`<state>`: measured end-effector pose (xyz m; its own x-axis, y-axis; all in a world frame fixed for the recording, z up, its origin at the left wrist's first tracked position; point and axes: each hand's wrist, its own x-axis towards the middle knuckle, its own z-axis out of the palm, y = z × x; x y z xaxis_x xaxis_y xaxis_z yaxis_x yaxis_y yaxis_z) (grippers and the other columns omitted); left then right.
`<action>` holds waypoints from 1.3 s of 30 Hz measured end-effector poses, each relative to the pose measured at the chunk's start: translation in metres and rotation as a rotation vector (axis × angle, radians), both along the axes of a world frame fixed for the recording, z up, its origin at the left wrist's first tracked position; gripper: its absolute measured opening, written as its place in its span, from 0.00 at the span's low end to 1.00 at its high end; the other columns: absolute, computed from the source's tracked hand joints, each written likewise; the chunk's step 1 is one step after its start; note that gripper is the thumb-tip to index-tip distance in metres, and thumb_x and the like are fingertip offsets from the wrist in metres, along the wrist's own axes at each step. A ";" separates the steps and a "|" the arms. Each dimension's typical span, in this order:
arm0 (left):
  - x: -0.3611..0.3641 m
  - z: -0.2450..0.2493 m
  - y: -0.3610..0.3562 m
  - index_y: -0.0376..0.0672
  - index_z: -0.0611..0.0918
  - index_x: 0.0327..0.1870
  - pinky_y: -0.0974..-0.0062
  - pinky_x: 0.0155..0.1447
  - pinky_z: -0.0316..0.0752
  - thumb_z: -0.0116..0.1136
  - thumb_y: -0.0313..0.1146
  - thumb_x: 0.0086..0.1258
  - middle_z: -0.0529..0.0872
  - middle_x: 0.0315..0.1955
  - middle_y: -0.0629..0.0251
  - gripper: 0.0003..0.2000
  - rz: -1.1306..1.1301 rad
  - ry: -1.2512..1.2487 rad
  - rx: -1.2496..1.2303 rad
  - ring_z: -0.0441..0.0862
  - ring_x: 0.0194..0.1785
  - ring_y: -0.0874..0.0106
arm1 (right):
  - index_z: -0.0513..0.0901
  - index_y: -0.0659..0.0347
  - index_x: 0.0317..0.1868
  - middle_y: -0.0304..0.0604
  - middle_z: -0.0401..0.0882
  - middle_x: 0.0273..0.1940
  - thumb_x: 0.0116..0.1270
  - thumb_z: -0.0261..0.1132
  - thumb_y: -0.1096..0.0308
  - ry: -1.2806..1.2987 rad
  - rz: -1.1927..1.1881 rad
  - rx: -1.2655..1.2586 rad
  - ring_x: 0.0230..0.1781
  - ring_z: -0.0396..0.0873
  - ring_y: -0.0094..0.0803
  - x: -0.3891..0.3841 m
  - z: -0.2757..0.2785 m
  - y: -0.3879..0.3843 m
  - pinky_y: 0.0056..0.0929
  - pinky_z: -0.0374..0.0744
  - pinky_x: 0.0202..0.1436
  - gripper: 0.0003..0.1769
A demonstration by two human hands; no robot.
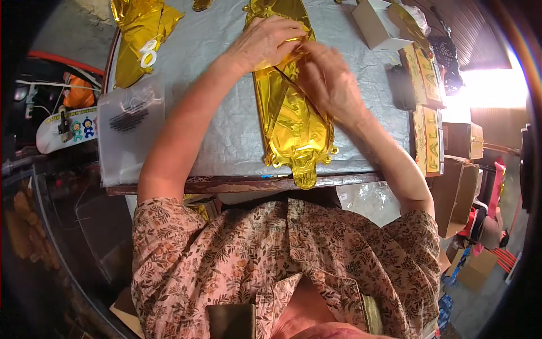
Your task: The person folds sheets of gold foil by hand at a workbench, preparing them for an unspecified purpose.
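A gold foil balloon (299, 124) lies flat and folded lengthwise on the grey-covered table, its tabbed end hanging over the near edge. Across its upper part rests my left hand (265, 42), with fingers closed on the foil. My right hand (334, 85), slightly blurred, comes in from the right. Its fingers pinch the foil's folded edge close to my left fingertips. Between the two hands the foil is creased, and part of it is hidden beneath them.
At the upper left lies another gold foil piece (148, 34) with white ribbon rolls (148, 53) on it. A clear plastic bag (132, 133) is at the left edge. On the right stand a white box (381, 25), a dark object (402, 85) and yellow printed boxes (427, 138).
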<state>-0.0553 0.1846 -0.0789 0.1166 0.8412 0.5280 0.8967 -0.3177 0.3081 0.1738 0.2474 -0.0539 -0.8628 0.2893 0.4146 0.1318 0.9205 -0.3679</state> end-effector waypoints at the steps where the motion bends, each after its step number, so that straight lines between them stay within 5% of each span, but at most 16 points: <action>1: 0.000 0.000 0.000 0.43 0.86 0.60 0.60 0.71 0.72 0.60 0.38 0.78 0.86 0.63 0.62 0.15 -0.007 0.000 -0.004 0.80 0.67 0.60 | 0.74 0.66 0.71 0.57 0.72 0.73 0.78 0.59 0.69 0.020 -0.068 -0.001 0.73 0.70 0.56 0.001 0.002 0.009 0.49 0.67 0.78 0.24; 6: 0.002 -0.004 0.002 0.44 0.87 0.59 0.60 0.71 0.72 0.59 0.38 0.79 0.86 0.63 0.63 0.15 0.014 0.013 0.016 0.80 0.67 0.60 | 0.80 0.44 0.71 0.44 0.75 0.72 0.68 0.62 0.75 -0.052 -0.204 0.288 0.71 0.71 0.47 -0.010 -0.008 0.048 0.50 0.64 0.76 0.31; 30: 0.004 0.007 -0.017 0.51 0.88 0.58 0.63 0.66 0.72 0.65 0.43 0.75 0.85 0.62 0.69 0.15 -0.029 0.109 -0.030 0.81 0.63 0.65 | 0.77 0.34 0.73 0.37 0.68 0.79 0.69 0.58 0.77 -0.125 -0.303 0.404 0.80 0.64 0.46 -0.020 -0.028 0.068 0.60 0.54 0.82 0.35; 39: 0.002 0.001 -0.015 0.49 0.87 0.59 0.63 0.67 0.71 0.66 0.43 0.74 0.85 0.63 0.68 0.16 -0.022 0.101 0.013 0.81 0.66 0.65 | 0.78 0.37 0.72 0.38 0.69 0.78 0.71 0.58 0.77 -0.048 -0.264 0.351 0.79 0.65 0.45 -0.017 -0.034 0.074 0.58 0.57 0.81 0.32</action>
<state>-0.0528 0.1695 -0.0782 0.1883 0.8311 0.5233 0.9158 -0.3411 0.2121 0.1566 0.3211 -0.0880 -0.7991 0.3512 0.4879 0.3886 0.9210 -0.0264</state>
